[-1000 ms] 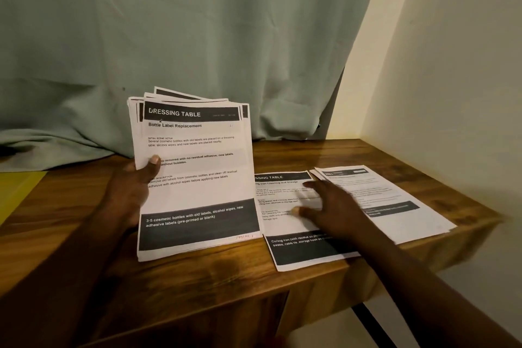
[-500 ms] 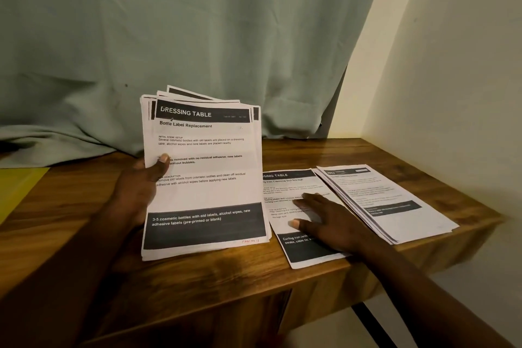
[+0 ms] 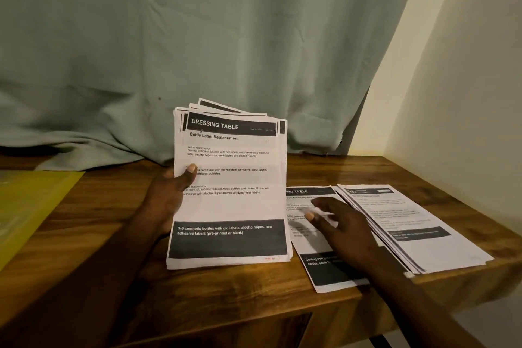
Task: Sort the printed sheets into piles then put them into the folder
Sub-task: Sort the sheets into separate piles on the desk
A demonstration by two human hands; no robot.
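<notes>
On the wooden table [image 3: 113, 277], near its middle, a stack of printed sheets [image 3: 228, 206] stands on its bottom edge, leaning back. The left hand [image 3: 166, 200] grips it at its nine o'clock edge: the thumb [image 3: 191, 169] presses the front page and the other fingers are hidden behind.

At three o'clock from the stack, the right hand [image 3: 344, 226] hangs palm down over the middle pile [image 3: 324, 274], fingers straight and loosely spread. Blur hides whether the tips touch paper. A thicker right pile [image 3: 418, 229] lies against that pile's three o'clock side. The yellow folder [image 3: 31, 206] sits well apart at nine o'clock.

Each sheet is likely light and limp, so it will sag if held by one corner and slide easily on the smooth wood. The stack's top edges are fanned, so loose pages may slip out. The front page is probably best pinched at its free three o'clock edge. The middle pile reaches the table's six o'clock edge and could slide off.
</notes>
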